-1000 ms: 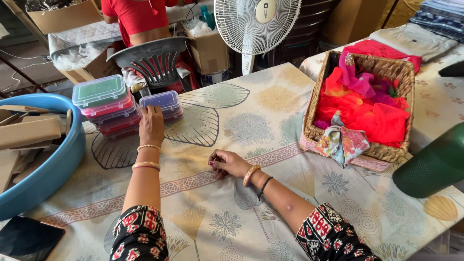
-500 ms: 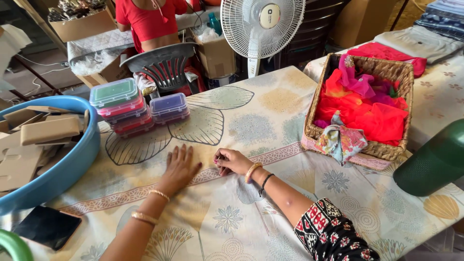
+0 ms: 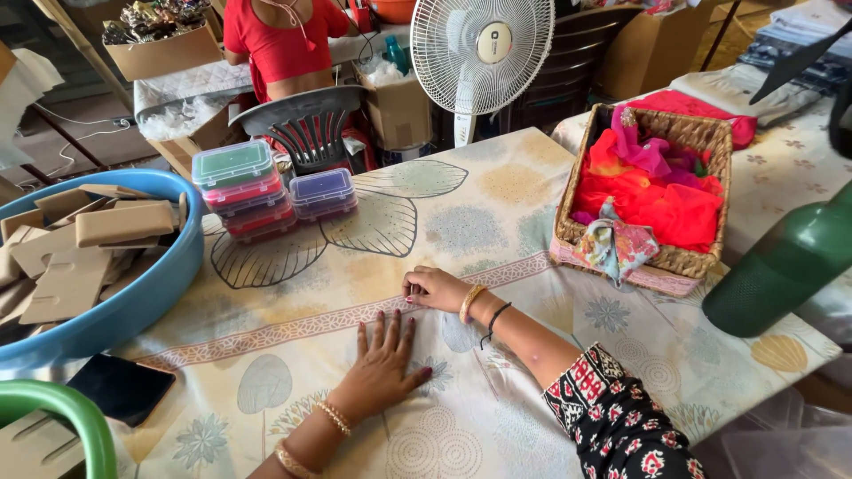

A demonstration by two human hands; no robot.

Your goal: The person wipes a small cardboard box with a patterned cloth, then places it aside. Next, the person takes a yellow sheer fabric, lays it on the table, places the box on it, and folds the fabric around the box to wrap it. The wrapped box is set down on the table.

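Flat and open, the left hand (image 3: 383,364) is pressed palm-down on the printed tablecloth (image 3: 497,191), fingers spread and pointing away from the body, gold bangles seen at the wrist. Just beyond its fingertips, the right hand (image 3: 432,288) is laid on the cloth with its fingers curled in toward the patterned border band (image 3: 293,326); something tiny may be pinched there, but that cannot be told from this view. A gold bangle and a dark cord are worn on that wrist.

Further up the table, a stack of small plastic boxes (image 3: 241,188) with green and red lids is seen, and a purple-lidded stack (image 3: 324,195) is set just beside it. To the left, a blue tub (image 3: 151,297) filled with cardboard pieces is found, with a dark phone (image 3: 120,388) lying near its lower edge. On the right, a wicker basket (image 3: 657,257) heaped with red and pink fabric is placed, and a green bottle (image 3: 785,266) is caught at the frame's edge. Behind the table, a white fan (image 3: 481,53) and a grey plastic chair (image 3: 306,129) are stood, with a person in red (image 3: 280,44) seated beyond.
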